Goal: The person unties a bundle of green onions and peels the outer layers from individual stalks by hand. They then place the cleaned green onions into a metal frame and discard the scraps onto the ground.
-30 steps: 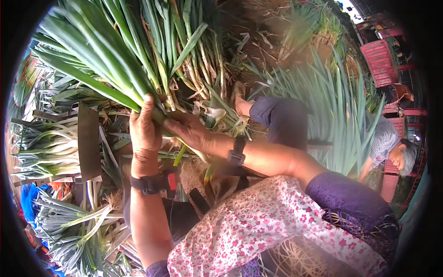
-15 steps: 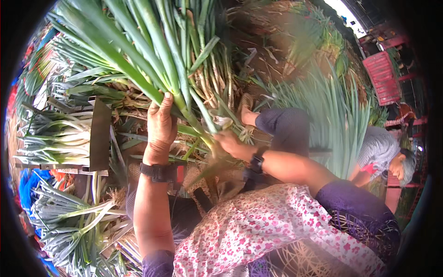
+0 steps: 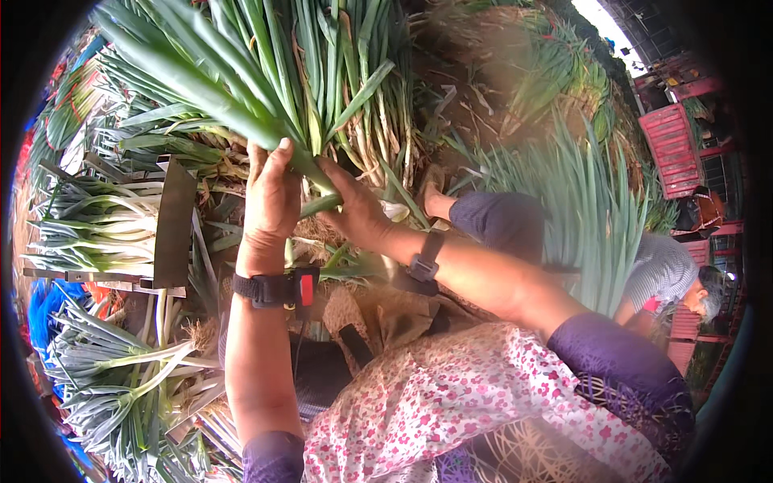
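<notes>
My left hand (image 3: 272, 197) is closed around a large green onion (image 3: 250, 109), its thumb pressed along the stalk. The long green leaves point up and away to the left. Just to the right, my right hand (image 3: 358, 213) grips the same onion lower down, with its fingers partly hidden behind the stalk. A bent green piece (image 3: 320, 204) crosses between the two hands. The root end is hidden from me. Beyond my hands lies a thick pile of untrimmed green onions (image 3: 362, 88) with brown, dry outer leaves.
On the left, a metal rack (image 3: 173, 225) holds cleaned onions with white stems (image 3: 105, 241). More loose onions (image 3: 121, 378) lie below it. Another heap (image 3: 588, 209) stands at right, beside a bending person (image 3: 664, 270). A red crate (image 3: 672, 149) is farther back. A floral apron (image 3: 451, 394) covers my lap.
Both hands have moved: the right hand has shifted up and left along the onion, closer to the left hand. The onion's lower stalk, visible before, is now mostly hidden.
</notes>
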`<state>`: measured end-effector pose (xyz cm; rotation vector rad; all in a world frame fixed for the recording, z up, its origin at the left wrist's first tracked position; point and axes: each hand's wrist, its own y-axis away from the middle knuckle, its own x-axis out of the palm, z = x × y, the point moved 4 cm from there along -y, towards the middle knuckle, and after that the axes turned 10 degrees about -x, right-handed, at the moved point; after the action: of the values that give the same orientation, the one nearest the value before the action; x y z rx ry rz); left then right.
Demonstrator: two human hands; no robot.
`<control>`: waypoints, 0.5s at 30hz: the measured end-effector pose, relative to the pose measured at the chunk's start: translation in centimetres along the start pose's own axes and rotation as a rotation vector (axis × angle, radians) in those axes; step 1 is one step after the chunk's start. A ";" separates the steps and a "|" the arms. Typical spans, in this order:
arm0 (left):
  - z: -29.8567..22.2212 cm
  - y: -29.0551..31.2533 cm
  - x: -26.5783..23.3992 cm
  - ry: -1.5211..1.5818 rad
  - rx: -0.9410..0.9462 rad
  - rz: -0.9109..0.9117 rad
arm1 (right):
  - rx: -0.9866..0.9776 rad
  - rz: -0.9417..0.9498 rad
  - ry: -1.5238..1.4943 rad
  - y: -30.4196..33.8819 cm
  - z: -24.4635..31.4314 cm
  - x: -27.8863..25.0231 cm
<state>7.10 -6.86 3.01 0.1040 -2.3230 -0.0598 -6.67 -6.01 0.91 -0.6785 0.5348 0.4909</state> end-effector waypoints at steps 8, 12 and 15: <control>-0.1 0.4 -0.8 0.263 -0.304 0.070 | 0.158 0.034 -0.520 -1.9 1.7 -1.1; 0.3 0.1 -0.4 0.261 -0.212 0.012 | 0.206 0.093 -0.401 -3.4 1.7 -1.7; 0.5 0.5 -0.6 0.144 -0.133 -0.019 | 0.079 0.140 -0.241 -4.4 2.6 -1.8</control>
<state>7.16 -6.31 2.25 0.0617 -2.1677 -0.2092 -4.71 -7.68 5.69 -0.5003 0.3738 0.6697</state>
